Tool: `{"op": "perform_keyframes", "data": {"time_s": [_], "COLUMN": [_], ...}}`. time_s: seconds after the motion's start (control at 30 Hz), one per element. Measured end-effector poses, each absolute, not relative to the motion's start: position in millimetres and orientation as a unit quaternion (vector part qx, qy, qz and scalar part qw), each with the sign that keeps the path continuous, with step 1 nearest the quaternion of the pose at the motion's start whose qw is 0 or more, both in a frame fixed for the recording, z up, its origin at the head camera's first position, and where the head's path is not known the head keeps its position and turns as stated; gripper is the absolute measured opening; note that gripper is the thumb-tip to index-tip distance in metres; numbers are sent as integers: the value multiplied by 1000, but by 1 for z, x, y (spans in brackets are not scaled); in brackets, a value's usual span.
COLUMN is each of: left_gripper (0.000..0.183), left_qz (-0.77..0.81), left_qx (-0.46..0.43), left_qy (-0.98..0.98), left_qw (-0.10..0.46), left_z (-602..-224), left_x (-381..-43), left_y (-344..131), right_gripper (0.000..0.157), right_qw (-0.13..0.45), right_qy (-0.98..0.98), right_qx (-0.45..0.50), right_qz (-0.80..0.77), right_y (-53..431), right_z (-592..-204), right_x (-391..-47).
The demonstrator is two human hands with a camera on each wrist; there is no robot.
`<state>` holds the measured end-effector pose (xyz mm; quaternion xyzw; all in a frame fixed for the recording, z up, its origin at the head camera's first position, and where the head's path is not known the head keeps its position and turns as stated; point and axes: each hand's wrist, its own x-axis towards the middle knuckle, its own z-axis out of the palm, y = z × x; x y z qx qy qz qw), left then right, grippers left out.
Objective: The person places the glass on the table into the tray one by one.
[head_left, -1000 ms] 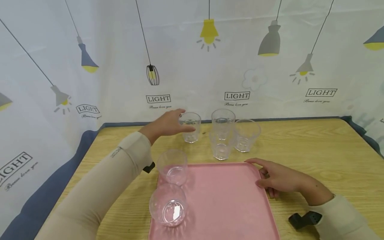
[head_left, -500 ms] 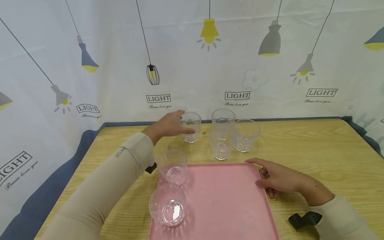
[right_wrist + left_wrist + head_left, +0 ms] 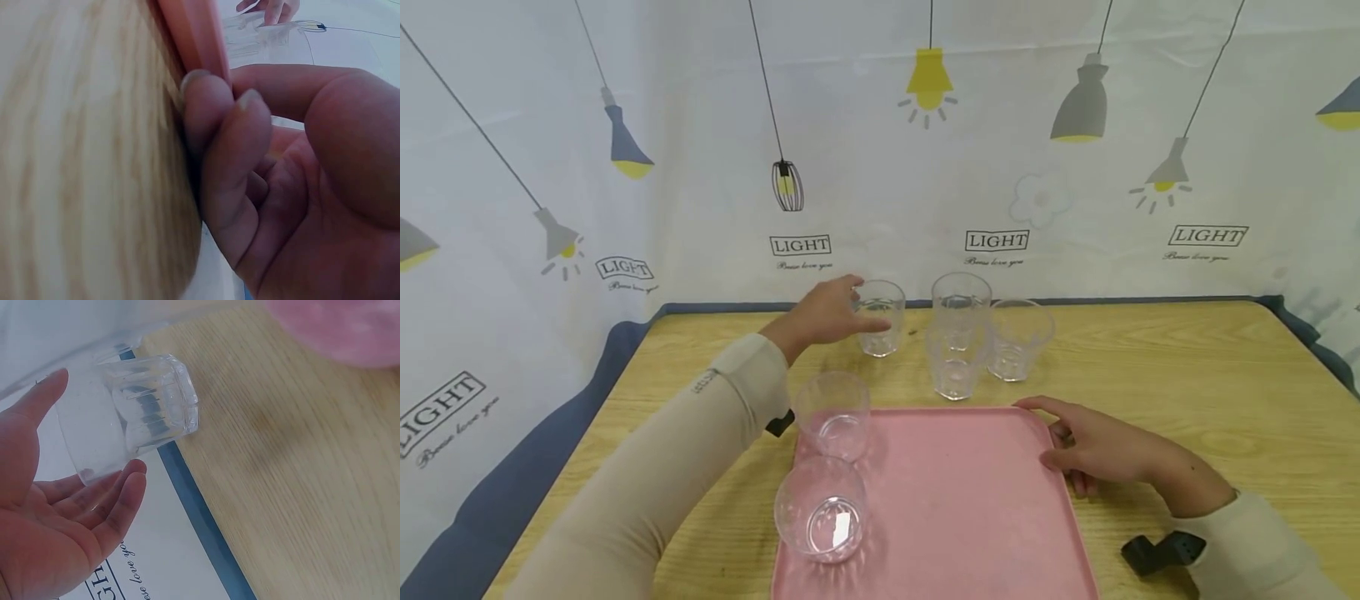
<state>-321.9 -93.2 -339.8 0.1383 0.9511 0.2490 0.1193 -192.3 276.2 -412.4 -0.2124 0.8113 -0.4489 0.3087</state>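
My left hand (image 3: 826,313) is at a clear tumbler (image 3: 887,333) near the back of the table. In the left wrist view the tumbler (image 3: 150,403) stands between the thumb and the loosely spread fingers, which lie right at its side without curling round it. My right hand (image 3: 1097,446) holds the far right corner of a pink tray (image 3: 970,500). Bent fingertips meet the tray's edge (image 3: 203,37) in the right wrist view. Two more clear tumblers, a farther one (image 3: 832,417) and a nearer one (image 3: 820,510), stand along the tray's left side.
Several clear tumblers (image 3: 955,367) cluster behind the tray, right of the left hand. The wooden table (image 3: 1187,358) ends at a white curtain (image 3: 880,167) printed with lamps.
My left hand has shifted slightly right, closer round the back tumbler. The right hand keeps its place on the tray, and the tumblers stand where they were.
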Motion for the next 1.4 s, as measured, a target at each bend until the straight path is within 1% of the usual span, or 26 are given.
{"op": "perform_keyframes", "data": {"time_s": [0.5, 0.87, 1.17, 1.4], "left_gripper": [95, 96, 96, 96], "left_qz": [254, 260, 259, 272], "left_qx": [152, 161, 194, 211], "left_qy": [950, 947, 942, 934], "left_qw": [101, 104, 89, 94], "left_z": [-326, -309, -300, -297], "left_x": [-305, -289, -271, -259], "left_y": [-104, -106, -102, -98], "right_gripper": [72, 72, 72, 72], "right_qw": [302, 307, 308, 309], "right_qy": [813, 812, 809, 810], "right_qx": [-216, -209, -211, -210], "right_qz": [-449, -450, -455, -453], "right_y": [276, 275, 274, 274], "right_z": [-414, -414, -413, -413], "right_x": [-193, -193, -191, -192]}}
